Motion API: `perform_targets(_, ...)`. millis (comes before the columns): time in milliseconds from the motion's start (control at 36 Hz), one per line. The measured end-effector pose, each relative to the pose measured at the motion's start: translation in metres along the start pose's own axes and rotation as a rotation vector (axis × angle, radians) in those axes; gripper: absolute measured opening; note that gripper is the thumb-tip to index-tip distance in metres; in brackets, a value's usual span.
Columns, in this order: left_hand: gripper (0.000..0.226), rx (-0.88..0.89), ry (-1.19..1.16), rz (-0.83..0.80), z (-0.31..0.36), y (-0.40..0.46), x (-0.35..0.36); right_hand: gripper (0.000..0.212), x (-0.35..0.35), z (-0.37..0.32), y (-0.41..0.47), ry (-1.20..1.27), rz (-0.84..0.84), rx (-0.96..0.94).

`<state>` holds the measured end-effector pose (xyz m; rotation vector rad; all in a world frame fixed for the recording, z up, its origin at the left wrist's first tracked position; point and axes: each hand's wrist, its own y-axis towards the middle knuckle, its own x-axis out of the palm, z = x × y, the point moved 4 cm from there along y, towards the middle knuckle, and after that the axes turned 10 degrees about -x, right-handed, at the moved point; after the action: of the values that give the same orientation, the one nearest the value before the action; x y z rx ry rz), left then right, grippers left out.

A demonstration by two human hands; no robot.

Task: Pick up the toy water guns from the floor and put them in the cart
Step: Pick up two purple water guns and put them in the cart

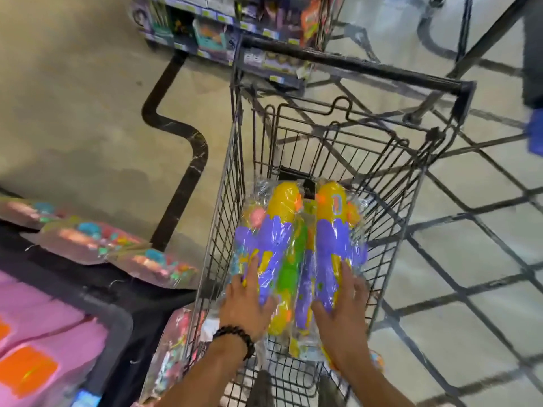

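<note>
Toy water guns in clear plastic wrap lie side by side inside the black wire cart [355, 73]. The left water gun [274, 230] is purple with a yellow end; the right water gun [335, 227] looks the same. A green one [291, 268] is wedged between them. My left hand [246, 304], with a dark bead bracelet at the wrist, grips the near end of the left gun. My right hand [340, 306] grips the near end of the right gun. Both guns rest low in the basket.
To the left a low black display holds wrapped pink toy packs [88, 239] and pink boxes [38, 333]. More wrapped toys [173, 348] lean against the cart's left side. Store shelves [223, 27] stand ahead. The floor to the right has dark grid lines.
</note>
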<state>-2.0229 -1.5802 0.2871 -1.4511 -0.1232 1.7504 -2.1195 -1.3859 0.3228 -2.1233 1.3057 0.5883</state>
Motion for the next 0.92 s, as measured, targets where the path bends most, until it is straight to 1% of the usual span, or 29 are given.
perform_targets(83, 0.102, -0.036, -0.012, -0.016, -0.005, 0.017, 0.007, 0.100, 0.016, 0.005, 0.010, 0.045, 0.007, 0.018)
perform_targets(167, 0.102, -0.052, -0.010, -0.015, -0.009, 0.033, 0.013, 0.097, 0.029, 0.014, 0.022, 0.081, 0.032, 0.080)
perform_targets(222, 0.101, -0.059, -0.025, -0.020, -0.012, 0.044, 0.017, 0.100, 0.034, 0.021, 0.029, 0.041, 0.053, 0.095)
perform_targets(278, 0.100, -0.063, -0.034, -0.028, -0.013, 0.054, 0.022, 0.103, 0.043, 0.030, 0.033, -0.031, 0.034, 0.102)
perform_targets(500, 0.098, -0.092, 0.003, -0.041, -0.019, 0.080, 0.048, 0.099, 0.081, 0.061, 0.040, -0.135, -0.007, 0.178)
perform_targets(611, 0.099, -0.103, 0.025, -0.025, -0.025, 0.090, 0.064, 0.097, 0.096, 0.083, 0.042, -0.145, -0.030, 0.173)
perform_targets(750, 0.100, -0.117, 0.021, -0.013, -0.028, 0.099, 0.079, 0.096, 0.110, 0.097, 0.045, -0.105, -0.065, 0.198)
perform_targets(833, 0.100, -0.136, 0.009, -0.033, -0.030, 0.108, 0.086, 0.095, 0.117, 0.106, 0.052, -0.078, -0.047, 0.224)
perform_targets(917, 0.099, -0.166, -0.002, -0.064, -0.034, 0.117, 0.092, 0.095, 0.119, 0.114, 0.055, -0.059, -0.059, 0.208)
